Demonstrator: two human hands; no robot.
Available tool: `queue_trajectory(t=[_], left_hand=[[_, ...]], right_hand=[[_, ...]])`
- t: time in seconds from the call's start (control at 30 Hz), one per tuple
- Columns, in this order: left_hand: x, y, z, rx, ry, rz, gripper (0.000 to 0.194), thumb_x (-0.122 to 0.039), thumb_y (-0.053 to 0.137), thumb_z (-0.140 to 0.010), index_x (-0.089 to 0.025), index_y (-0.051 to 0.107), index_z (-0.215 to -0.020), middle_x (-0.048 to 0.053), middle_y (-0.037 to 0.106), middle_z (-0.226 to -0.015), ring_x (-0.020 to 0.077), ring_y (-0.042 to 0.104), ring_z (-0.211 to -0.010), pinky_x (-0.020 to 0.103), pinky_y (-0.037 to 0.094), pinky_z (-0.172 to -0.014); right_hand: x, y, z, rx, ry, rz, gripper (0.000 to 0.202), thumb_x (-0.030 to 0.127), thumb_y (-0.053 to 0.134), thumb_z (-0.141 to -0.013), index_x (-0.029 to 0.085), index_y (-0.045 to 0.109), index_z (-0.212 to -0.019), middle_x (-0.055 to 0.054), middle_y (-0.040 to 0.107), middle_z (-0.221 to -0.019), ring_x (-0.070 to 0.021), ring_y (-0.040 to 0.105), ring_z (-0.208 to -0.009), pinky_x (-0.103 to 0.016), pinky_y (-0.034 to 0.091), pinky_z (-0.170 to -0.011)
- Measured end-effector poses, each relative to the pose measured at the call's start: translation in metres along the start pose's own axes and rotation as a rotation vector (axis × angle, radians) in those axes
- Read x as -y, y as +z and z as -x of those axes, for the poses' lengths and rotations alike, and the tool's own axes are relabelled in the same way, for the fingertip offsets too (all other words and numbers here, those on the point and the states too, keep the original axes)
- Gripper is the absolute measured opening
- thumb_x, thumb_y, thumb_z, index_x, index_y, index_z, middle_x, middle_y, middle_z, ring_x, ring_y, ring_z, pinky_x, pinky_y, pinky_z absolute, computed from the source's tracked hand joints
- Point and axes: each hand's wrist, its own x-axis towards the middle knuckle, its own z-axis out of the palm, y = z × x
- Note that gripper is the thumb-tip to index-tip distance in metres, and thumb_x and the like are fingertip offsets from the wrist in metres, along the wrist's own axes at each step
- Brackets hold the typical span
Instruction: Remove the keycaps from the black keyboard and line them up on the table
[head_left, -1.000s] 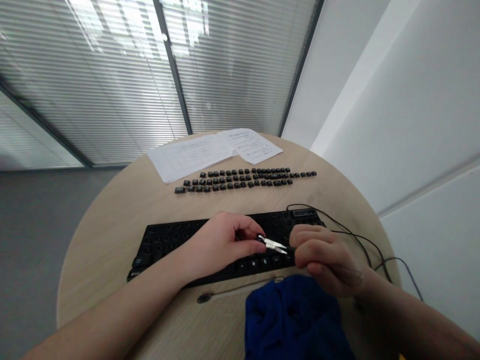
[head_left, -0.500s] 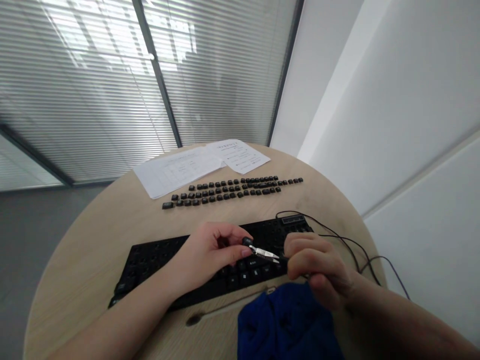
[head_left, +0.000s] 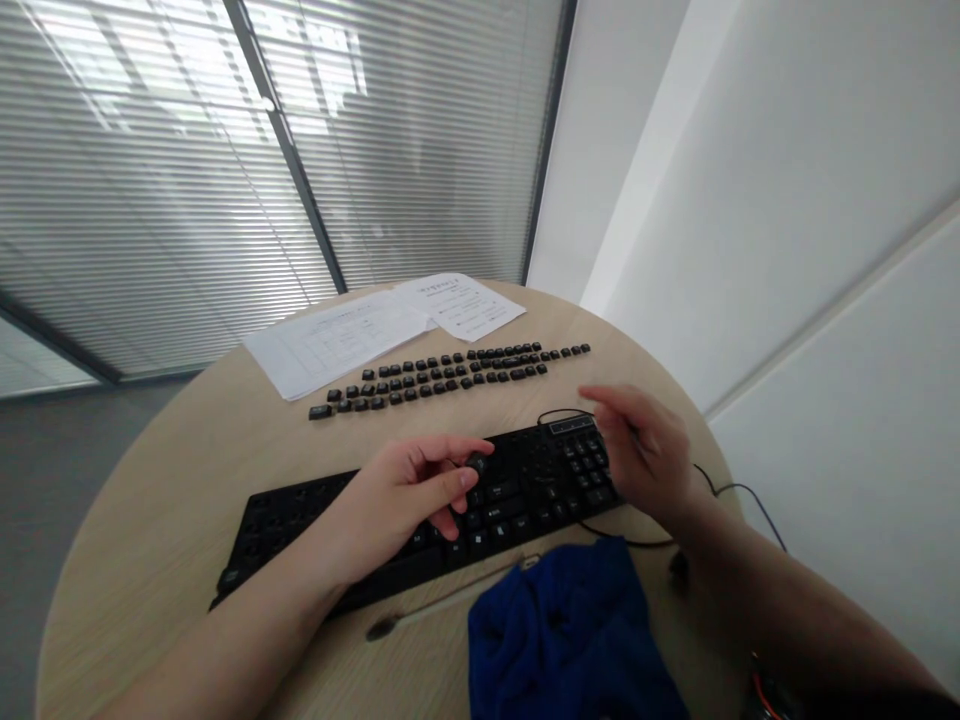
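Observation:
My left hand [head_left: 427, 487] is over the middle of the black keyboard [head_left: 517, 480], with a small black keycap [head_left: 478, 462] pinched between thumb and fingers. Many of the keyboard's keys on the left and upper part are off, while keys remain along the bottom row and the number pad. My right hand [head_left: 645, 447] hovers by the keyboard's right end, index finger stretched toward the loose keycaps and the other fingers loosely bent. Nothing shows in it. Beyond the keyboard, several loose keycaps [head_left: 435, 390] lie in rows.
Printed papers [head_left: 337, 340] lie at the table's far side. A blue cloth [head_left: 559, 630] and a thin brush [head_left: 442, 603] are in front of the keyboard. A black cable [head_left: 742, 487] runs at the right. A dark object with an orange-red edge [head_left: 766, 695] is partly visible at lower right.
My right hand has let go of the small pliers and moved up and right, its index finger now extended. My left hand still holds the keycap. The view has shifted slightly.

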Motion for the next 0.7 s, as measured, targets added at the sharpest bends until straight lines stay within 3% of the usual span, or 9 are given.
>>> queue_trajectory(t=[0.1, 0.17, 0.27, 0.4, 0.53, 0.6, 0.7], left_hand=[[0.001, 0.011, 0.001, 0.097, -0.033, -0.011, 0.045, -0.041, 0.075, -0.085, -0.017, 0.073, -0.123, -0.005, 0.063, -0.068, 0.0094, 0.060, -0.055, 0.022, 0.052, -0.055], [0.003, 0.016, 0.000, 0.151, -0.027, -0.020, 0.041, -0.041, 0.073, -0.086, -0.016, 0.074, -0.119, -0.004, 0.063, -0.071, 0.0091, 0.058, -0.057, 0.022, 0.052, -0.056], [0.006, 0.021, -0.002, 0.179, 0.009, -0.016, 0.041, -0.038, 0.073, -0.086, -0.017, 0.073, -0.122, -0.002, 0.063, -0.078, 0.0103, 0.055, -0.064, 0.023, 0.053, -0.058], [0.012, 0.023, -0.004, 0.128, 0.062, 0.045, 0.061, -0.034, 0.075, -0.084, -0.021, 0.059, -0.141, -0.002, 0.062, -0.090, 0.0110, 0.057, -0.070, 0.023, 0.055, -0.057], [0.017, 0.021, -0.004, 0.129, 0.112, -0.002, 0.064, -0.037, 0.070, -0.088, -0.021, 0.052, -0.147, -0.001, 0.062, -0.093, 0.0121, 0.059, -0.071, 0.025, 0.056, -0.059], [0.017, 0.016, -0.004, 0.062, 0.178, -0.148, 0.060, -0.038, 0.064, -0.093, -0.021, 0.051, -0.149, 0.001, 0.065, -0.097, 0.0144, 0.062, -0.074, 0.028, 0.058, -0.061], [0.013, 0.004, -0.004, -0.082, 0.371, -0.606, 0.043, -0.033, 0.057, -0.098, -0.023, 0.063, -0.140, 0.006, 0.071, -0.110, 0.0190, 0.068, -0.085, 0.037, 0.061, -0.078]], right_hand=[[0.016, 0.008, -0.001, 0.214, -0.182, 0.003, 0.021, 0.020, 0.063, -0.101, 0.022, 0.074, -0.119, -0.003, 0.071, -0.083, -0.0138, 0.065, -0.066, -0.025, 0.050, -0.058], [0.024, 0.015, -0.001, 0.275, -0.264, 0.015, 0.018, 0.025, 0.067, -0.100, 0.019, 0.074, -0.116, -0.003, 0.073, -0.085, -0.0129, 0.065, -0.066, -0.025, 0.050, -0.057], [0.027, 0.026, 0.002, 0.311, -0.280, 0.026, 0.019, 0.029, 0.064, -0.103, 0.020, 0.074, -0.116, -0.004, 0.075, -0.088, -0.0132, 0.068, -0.070, -0.025, 0.051, -0.060], [0.025, 0.033, 0.004, 0.337, -0.250, 0.016, 0.020, 0.029, 0.061, -0.105, 0.020, 0.073, -0.118, -0.004, 0.076, -0.090, -0.0135, 0.069, -0.073, -0.025, 0.053, -0.064], [0.027, 0.026, 0.001, 0.329, -0.257, 0.050, 0.019, 0.029, 0.060, -0.105, 0.019, 0.075, -0.112, -0.005, 0.077, -0.092, -0.0139, 0.070, -0.075, -0.024, 0.053, -0.063], [0.021, 0.013, -0.005, 0.307, -0.193, 0.117, 0.018, 0.029, 0.062, -0.104, 0.020, 0.076, -0.108, -0.006, 0.079, -0.095, -0.0140, 0.071, -0.075, -0.024, 0.054, -0.065], [-0.005, -0.015, -0.022, 0.262, 0.098, 0.289, 0.018, 0.031, 0.067, -0.100, 0.023, 0.078, -0.111, -0.005, 0.081, -0.097, -0.0148, 0.069, -0.069, -0.028, 0.055, -0.068]])
